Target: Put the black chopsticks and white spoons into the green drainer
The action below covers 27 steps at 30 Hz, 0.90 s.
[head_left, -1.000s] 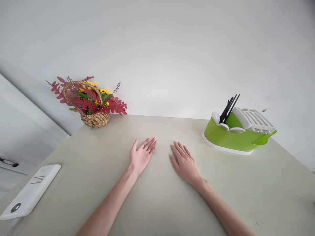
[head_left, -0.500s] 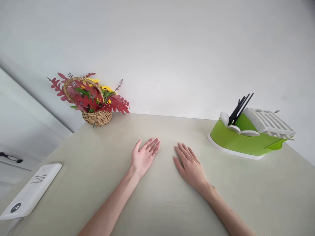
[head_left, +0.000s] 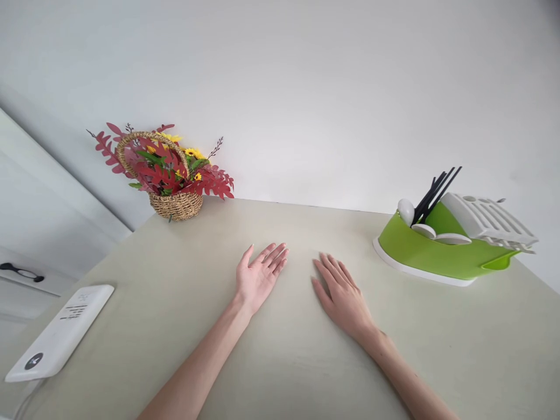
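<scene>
Pale tabletop [head_left: 280, 361] beneath both hands [head_left: 260, 277] [head_left: 345, 298], white wall [head_left: 301, 99] behind.

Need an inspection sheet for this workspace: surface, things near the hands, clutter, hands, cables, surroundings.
Surface: pale, smooth table.
Things: woven flower basket at far left; green holder at right with white utensils and black sticks; neither touched.
Clutter: white device near the left edge.
Hands: left hand open, palm up; right hand open, palm down; both empty.
Cables: one pale cable from the white device.
Surroundings: pale wall behind; cabinet with dark handle at left.
</scene>
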Each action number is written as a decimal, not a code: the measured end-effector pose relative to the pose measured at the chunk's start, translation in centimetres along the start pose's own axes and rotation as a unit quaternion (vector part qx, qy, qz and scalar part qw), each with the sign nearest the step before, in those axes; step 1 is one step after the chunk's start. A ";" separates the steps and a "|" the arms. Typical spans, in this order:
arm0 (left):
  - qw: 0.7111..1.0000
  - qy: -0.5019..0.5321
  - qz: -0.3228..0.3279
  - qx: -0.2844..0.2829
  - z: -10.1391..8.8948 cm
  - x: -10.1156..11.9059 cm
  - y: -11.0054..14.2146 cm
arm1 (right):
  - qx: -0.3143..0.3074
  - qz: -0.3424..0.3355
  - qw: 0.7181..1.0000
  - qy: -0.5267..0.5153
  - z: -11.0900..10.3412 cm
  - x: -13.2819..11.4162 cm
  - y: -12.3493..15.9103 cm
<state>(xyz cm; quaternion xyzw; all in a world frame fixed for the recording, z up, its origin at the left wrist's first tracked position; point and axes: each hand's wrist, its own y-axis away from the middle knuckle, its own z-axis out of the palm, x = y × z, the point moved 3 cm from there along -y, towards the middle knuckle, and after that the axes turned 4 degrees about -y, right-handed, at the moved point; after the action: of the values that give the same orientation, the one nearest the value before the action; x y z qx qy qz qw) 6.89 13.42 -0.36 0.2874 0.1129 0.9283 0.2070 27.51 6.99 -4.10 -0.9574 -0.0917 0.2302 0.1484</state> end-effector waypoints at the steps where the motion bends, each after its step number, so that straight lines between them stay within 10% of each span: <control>1: 1.000 -0.001 0.000 -0.001 0.0 0.0 0.0 | 0.001 0.000 1.000 -0.001 0.0 0.0 0.0; 19: 1.000 -0.005 0.001 0.011 0.1 0.0 0.1 | 0.031 0.035 0.990 -0.132 -0.8 0.1 0.0; 27: 1.000 0.003 0.007 0.017 0.2 0.4 -0.1 | 0.249 0.260 0.831 -0.425 -3.4 5.3 -0.4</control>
<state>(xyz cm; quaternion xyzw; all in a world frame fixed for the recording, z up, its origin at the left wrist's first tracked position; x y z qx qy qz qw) 6.74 13.71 -0.01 0.2885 0.1275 0.9286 0.1954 33.68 7.88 -3.30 -0.6844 0.1667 0.6594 0.2626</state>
